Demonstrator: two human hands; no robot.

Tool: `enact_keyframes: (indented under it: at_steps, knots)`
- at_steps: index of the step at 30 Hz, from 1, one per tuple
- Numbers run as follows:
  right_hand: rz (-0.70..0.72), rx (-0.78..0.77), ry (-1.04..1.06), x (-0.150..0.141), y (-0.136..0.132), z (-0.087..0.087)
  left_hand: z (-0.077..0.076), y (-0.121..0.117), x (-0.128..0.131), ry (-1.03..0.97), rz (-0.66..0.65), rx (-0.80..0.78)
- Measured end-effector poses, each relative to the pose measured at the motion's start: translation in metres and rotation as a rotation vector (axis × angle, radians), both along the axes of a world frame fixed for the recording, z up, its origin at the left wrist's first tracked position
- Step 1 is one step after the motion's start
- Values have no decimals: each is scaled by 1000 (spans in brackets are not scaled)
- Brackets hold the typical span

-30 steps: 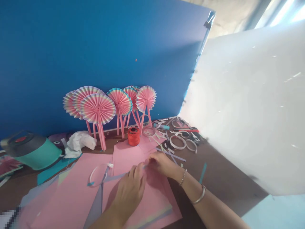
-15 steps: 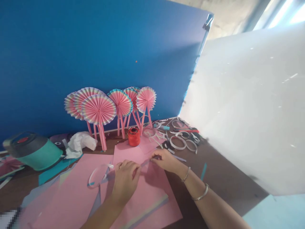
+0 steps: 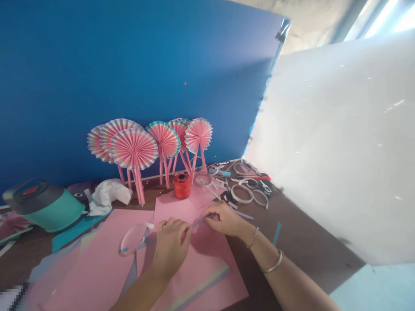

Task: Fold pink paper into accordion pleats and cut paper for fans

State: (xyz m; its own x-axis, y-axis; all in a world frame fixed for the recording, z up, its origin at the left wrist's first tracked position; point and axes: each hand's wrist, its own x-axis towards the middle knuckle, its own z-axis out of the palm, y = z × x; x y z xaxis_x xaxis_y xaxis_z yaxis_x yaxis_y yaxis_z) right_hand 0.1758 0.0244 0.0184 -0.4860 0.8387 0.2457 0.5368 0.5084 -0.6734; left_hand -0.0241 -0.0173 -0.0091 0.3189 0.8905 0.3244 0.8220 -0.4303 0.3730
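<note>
A narrow lilac-grey paper strip runs between my two hands over the pink paper sheets. My right hand is closed, pinching the strip between thumb and fingers. Low on the sheets, my left hand has its fingers curled down and its thumb pressed beside them on the strip's other end; the fingertips are partly hidden. A lilac-grey band shows left of that hand, near a loop of white tape. One sheet has a pale striped border along its near edge.
Several pink pleated paper fans stand against the blue board. Behind my hands is a red spool. White rings and scraps lie back right. A teal-and-grey container and crumpled white tissue sit left.
My right hand's fingers have shifted very slightly, and the strip between the hands shows a little more clearly. My left hand stays in place.
</note>
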Motion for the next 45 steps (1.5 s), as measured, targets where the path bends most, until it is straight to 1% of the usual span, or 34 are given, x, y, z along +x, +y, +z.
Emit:
enact_keyframes:
  at_steps: [5, 7, 12, 13, 15, 17, 19, 22, 25, 27, 30, 32, 34, 36, 39, 43, 45]
  knots:
    - [-10, -11, 18, -1, 0, -1, 0, -1, 0, 23, -4, 10]
    - [-33, -51, 45, -2, 0, -3, 0, 0, 0, 19, -2, 20]
    - [-171, -261, 190, -4, 4, -10, 0, 0, -2, 12, 9, 40]
    - [-206, -268, 222, -1, 6, -12, 0, 0, -3, 10, 14, 39]
    - [-301, -226, 254, 7, 13, -14, -2, 0, -4, 3, 26, 33]
    - [-401, -155, 188, 18, 19, -15, -4, 0, -5, -3, 45, 40]
    - [-458, -97, 30, 26, 22, -14, -6, 0, -5, -14, 84, 80]
    - [-467, -44, -265, 30, 20, -14, -8, 1, -4, -50, 146, 129]
    - [-488, 9, -425, 26, 16, -13, -9, 1, -2, -67, 169, 46]
    - [-548, 50, -437, 24, 14, -13, -9, 0, -1, -71, 183, -16]
    - [-625, 86, -375, 22, 15, -12, -9, -2, 2, -94, 185, -92]
    - [-599, 64, -333, 20, 15, -11, -9, -4, 3, -106, 181, -161]
    - [-575, 44, -334, 18, 15, -9, -8, -6, 3, -98, 176, -209]
    - [-619, 52, -374, 17, 16, -9, -7, -8, 3, -71, 152, -214]
    - [-716, 59, -444, 16, 22, -11, -9, -13, 5, -36, 56, -158]
    - [-746, 19, -544, 14, 37, -17, -14, -17, 7, -14, -151, -56]
    - [-737, -14, -561, 13, 46, -20, -14, -19, 8, 23, -247, -39]
